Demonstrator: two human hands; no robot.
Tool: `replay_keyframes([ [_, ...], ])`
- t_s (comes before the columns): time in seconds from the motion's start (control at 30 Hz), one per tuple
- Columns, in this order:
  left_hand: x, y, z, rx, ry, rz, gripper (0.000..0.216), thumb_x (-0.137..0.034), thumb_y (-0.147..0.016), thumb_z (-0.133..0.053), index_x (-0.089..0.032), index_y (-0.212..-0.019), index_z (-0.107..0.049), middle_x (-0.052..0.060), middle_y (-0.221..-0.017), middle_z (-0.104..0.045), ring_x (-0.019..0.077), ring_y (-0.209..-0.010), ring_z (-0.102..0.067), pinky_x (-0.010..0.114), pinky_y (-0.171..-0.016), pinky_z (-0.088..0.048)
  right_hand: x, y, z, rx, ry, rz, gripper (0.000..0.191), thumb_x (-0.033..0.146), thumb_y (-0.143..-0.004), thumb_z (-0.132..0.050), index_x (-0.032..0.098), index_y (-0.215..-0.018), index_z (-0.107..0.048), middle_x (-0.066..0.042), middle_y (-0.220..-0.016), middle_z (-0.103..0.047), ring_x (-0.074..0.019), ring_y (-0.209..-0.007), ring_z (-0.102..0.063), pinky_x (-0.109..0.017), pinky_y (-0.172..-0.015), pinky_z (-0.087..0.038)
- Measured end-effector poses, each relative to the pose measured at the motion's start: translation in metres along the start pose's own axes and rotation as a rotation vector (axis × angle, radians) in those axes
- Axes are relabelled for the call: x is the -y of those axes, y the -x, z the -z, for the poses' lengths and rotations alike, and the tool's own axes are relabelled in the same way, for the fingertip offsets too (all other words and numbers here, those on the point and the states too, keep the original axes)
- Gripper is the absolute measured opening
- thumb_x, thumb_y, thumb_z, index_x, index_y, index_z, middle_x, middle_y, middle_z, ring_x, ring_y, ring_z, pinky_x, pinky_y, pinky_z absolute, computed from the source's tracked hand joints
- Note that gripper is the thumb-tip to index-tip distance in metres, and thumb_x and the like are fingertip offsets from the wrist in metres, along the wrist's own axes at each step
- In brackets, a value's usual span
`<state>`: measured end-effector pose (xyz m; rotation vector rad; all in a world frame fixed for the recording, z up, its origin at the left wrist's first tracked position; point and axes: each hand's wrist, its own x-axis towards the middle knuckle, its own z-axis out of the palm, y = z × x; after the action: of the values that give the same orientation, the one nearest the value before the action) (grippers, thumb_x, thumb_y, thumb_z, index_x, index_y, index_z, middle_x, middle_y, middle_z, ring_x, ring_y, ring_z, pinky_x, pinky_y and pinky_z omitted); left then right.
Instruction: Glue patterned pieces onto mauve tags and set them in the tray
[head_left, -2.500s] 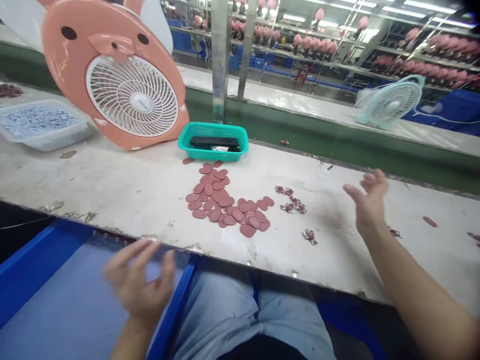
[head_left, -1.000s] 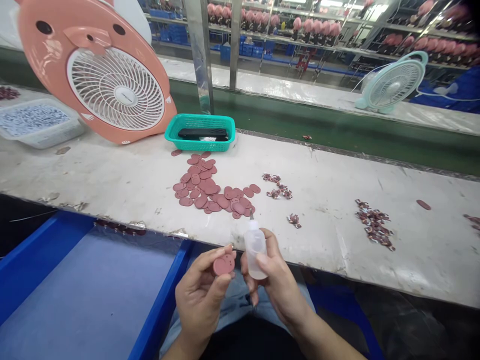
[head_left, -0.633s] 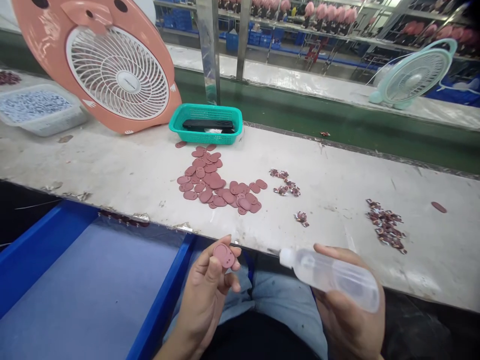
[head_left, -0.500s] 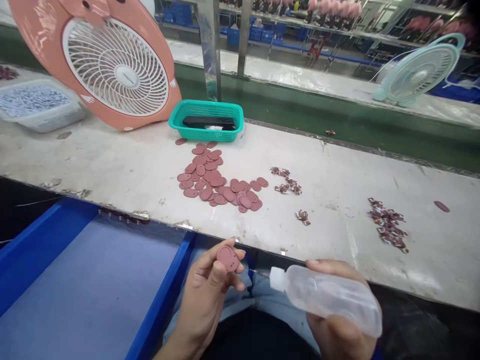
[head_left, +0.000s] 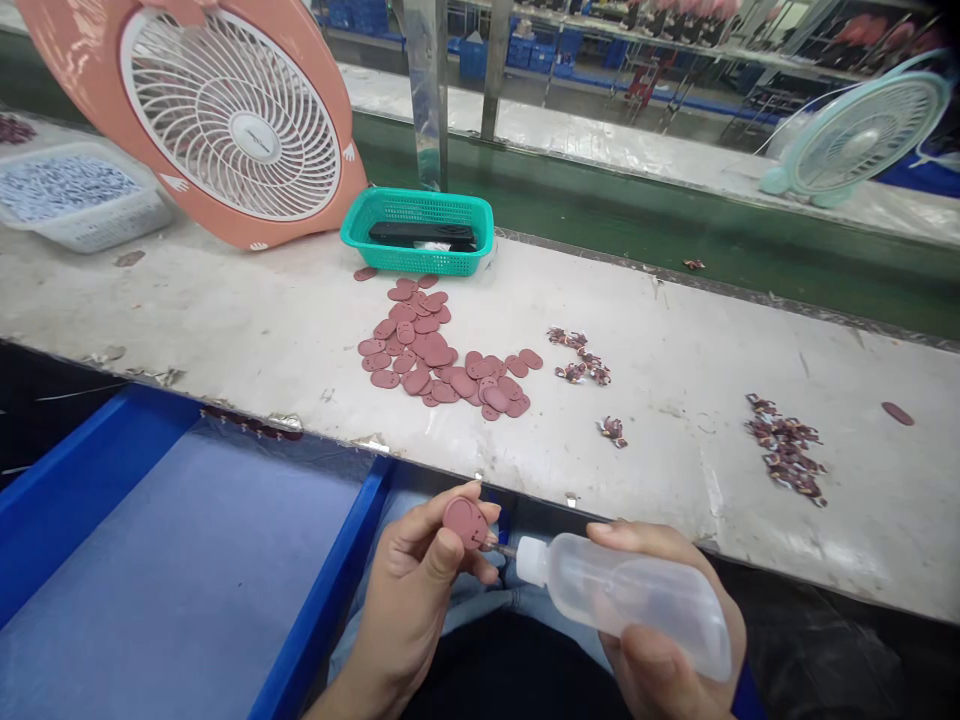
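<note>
While the left hand [head_left: 420, 575] is pinching a reddish disc [head_left: 463, 521], the right hand [head_left: 664, 665] is gripping a bottle [head_left: 637, 595], many loose ovals [head_left: 431, 349] apparently remaining undone.

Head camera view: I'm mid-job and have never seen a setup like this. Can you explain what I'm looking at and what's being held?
There is no machine here: these are a person's own bare hands. One camera, worn on that person's head, takes every picture, looking forward and down.

The left hand pinches a rounded reddish piece, possibly more than one stacked. The right hand holds a translucent bottle, its thin nozzle pointed at that piece; whether they touch is hard to tell.

On the white bench lie a spread of similar reddish ovals, clusters of small dark parts, a green basket and an orange fan.
</note>
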<state>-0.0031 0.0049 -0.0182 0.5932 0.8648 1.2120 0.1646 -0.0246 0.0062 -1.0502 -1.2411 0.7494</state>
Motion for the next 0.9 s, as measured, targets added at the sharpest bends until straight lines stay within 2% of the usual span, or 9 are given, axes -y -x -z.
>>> replay_keyframes([
  [0.17, 0.0014, 0.0007, 0.001, -0.011, -0.002, 0.0, 0.03, -0.047, -0.076, -0.078, -0.03, -0.101, -0.081, 0.006, -0.083, -0.079, 0.0136, -0.066, -0.069, 0.018, -0.057, -0.057, 0.002, 0.0003, 0.0009, 0.02, 0.034, 0.01, 0.03, 0.042, -0.092, -0.061, 0.026, -0.117, -0.064, 0.001, -0.058, -0.059, -0.0126, -0.035, -0.043, -0.026, -0.032, -0.034],
  [0.27, 0.0008, 0.0005, 0.0014, -0.016, -0.008, 0.002, 0.03, -0.047, -0.076, -0.079, -0.03, -0.1, -0.081, 0.006, -0.081, -0.079, 0.0138, -0.066, -0.069, 0.017, -0.057, -0.057, 0.0013, 0.0006, 0.002, 0.028, 0.039, 0.022, 0.031, 0.041, -0.092, -0.062, 0.025, -0.118, -0.064, -0.001, -0.066, -0.065, -0.0124, -0.037, -0.048, -0.026, -0.033, -0.037],
  [0.53, -0.0034, 0.0007, -0.0003, -0.025, -0.012, -0.008, 0.03, -0.048, -0.074, -0.08, -0.03, -0.098, -0.082, 0.005, -0.083, -0.079, 0.0094, -0.057, -0.063, 0.017, -0.057, -0.058, -0.0004, 0.0053, -0.0002, -0.095, 0.052, 0.022, 0.034, 0.048, -0.09, -0.062, 0.025, -0.115, -0.066, -0.003, -0.07, -0.064, -0.0136, -0.04, -0.049, -0.028, -0.036, -0.037],
  [0.77, -0.0044, 0.0036, 0.0007, -0.045, -0.012, 0.005, 0.032, -0.047, -0.072, -0.081, -0.029, -0.098, -0.082, 0.007, -0.081, -0.079, 0.0116, -0.058, -0.062, 0.021, -0.056, -0.059, 0.0026, -0.0024, -0.001, -0.015, 0.066, 0.011, 0.03, 0.044, -0.091, -0.062, 0.024, -0.114, -0.065, 0.001, -0.056, -0.059, -0.0126, -0.033, -0.044, -0.027, -0.032, -0.036],
  [0.9, -0.003, 0.0019, 0.0012, -0.051, -0.017, 0.015, 0.032, -0.048, -0.072, -0.081, -0.029, -0.099, -0.082, 0.007, -0.084, -0.079, 0.0119, -0.058, -0.062, 0.022, -0.056, -0.059, 0.004, -0.0036, -0.0022, -0.015, 0.076, 0.008, 0.027, 0.043, -0.092, -0.062, 0.025, -0.112, -0.065, 0.0, -0.061, -0.062, -0.0118, -0.034, -0.044, -0.026, -0.032, -0.036],
])
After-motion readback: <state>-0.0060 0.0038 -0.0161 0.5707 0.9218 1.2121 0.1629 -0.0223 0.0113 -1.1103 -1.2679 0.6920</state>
